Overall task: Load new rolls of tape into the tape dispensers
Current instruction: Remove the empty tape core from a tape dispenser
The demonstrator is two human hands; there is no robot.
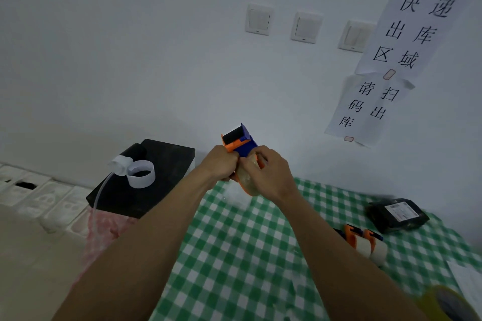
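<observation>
Above the far edge of the table I hold up an orange and blue tape dispenser (pixel 238 141). My left hand (pixel 217 163) grips its orange body from the left. My right hand (pixel 266 172) curls round the clear tape roll (pixel 245 180) seated in the dispenser, its fingertips pinching near the blue part. A second orange and blue dispenser (pixel 361 238) with a pale roll lies on the table at the right. A yellowish tape roll (pixel 443 305) sits at the bottom right corner.
The table wears a green and white checked cloth (pixel 234 255). A black box (pixel 146 177) at the left carries an empty white tape core (pixel 140 173) and a clear tube. A black parcel (pixel 396 215) lies far right. Wall switches and paper notices hang behind.
</observation>
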